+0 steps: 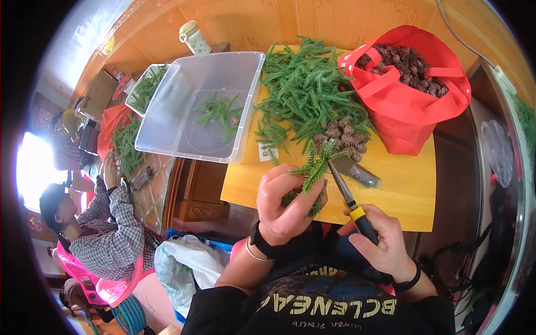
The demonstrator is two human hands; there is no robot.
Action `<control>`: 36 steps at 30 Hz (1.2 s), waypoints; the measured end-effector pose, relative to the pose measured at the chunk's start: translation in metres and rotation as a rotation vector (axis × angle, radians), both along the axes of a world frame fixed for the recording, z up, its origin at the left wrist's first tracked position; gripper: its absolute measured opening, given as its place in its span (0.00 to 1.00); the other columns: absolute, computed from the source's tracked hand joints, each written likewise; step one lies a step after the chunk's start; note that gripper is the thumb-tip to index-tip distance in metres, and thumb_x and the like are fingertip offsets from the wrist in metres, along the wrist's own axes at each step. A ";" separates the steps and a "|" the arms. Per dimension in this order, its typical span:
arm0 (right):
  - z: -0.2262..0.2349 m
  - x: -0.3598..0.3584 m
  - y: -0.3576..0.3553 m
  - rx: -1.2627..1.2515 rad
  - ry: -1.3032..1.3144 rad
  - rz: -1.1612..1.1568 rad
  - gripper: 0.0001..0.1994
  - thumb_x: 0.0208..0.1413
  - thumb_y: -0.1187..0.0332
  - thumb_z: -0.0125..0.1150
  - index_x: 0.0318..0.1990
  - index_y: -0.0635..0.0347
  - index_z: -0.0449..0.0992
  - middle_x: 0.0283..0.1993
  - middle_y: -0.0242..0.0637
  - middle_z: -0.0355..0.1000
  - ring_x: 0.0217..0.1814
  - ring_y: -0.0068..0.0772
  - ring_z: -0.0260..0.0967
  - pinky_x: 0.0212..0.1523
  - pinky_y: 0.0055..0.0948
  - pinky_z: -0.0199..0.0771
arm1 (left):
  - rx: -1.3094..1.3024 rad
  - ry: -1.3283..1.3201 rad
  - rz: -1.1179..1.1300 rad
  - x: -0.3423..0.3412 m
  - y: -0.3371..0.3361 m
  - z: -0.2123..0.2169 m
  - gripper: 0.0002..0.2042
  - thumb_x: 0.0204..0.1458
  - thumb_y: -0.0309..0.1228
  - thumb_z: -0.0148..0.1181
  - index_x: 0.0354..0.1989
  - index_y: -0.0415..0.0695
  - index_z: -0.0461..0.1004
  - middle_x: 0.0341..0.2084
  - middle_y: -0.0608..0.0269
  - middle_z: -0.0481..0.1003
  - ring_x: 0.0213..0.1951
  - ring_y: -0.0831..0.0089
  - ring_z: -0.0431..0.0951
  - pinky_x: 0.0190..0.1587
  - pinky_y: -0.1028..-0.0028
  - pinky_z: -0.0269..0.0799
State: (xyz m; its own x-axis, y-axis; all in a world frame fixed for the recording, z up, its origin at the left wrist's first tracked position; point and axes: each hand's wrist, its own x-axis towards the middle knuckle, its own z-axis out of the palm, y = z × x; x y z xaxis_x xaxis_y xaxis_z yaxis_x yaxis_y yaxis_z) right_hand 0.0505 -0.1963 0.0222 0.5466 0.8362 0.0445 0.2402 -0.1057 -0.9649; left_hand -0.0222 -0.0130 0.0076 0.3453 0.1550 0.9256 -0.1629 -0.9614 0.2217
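Observation:
My left hand (279, 206) is closed round a green artificial pine sprig (317, 167), whose needled tips stick up past the fingers. In my right hand (385, 243) are long-nose pliers (345, 188) with black and yellow handles. Their jaws point up and left, close beside the sprig; I cannot tell whether they touch it. Just beyond my hands, a cluster of brown pine cones (343, 138) lies on the yellow tabletop (410, 195). Near the plier jaws is a brown bundle in clear wrap (360, 173). Behind the cones spreads a big heap of green sprigs (307, 78).
A red bag (399, 131) full of pine cones stands at the table's right. To the left is a clear plastic bin (167, 95) with a few sprigs inside. A white plastic bag (190, 268) hangs open below. Another person (117, 237) sits at a tiled table farther left.

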 end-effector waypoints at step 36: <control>0.002 0.013 -0.003 0.001 -0.086 0.062 0.14 0.45 0.69 0.57 0.38 0.68 0.75 0.34 0.39 0.73 0.52 0.40 0.64 0.52 0.33 0.61 | -0.080 0.097 0.054 -0.004 -0.004 0.014 0.16 0.30 0.17 0.64 0.33 0.41 0.78 0.28 0.62 0.66 0.27 0.68 0.71 0.29 0.72 0.69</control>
State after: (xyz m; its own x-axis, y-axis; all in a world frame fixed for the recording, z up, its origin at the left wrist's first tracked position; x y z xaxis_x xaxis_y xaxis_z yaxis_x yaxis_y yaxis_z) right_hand 0.0631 -0.1991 0.0246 0.4881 0.8682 0.0895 0.3281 -0.0875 -0.9406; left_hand -0.0262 -0.0170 0.0220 0.4215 0.2474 0.8724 -0.0858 -0.9469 0.3099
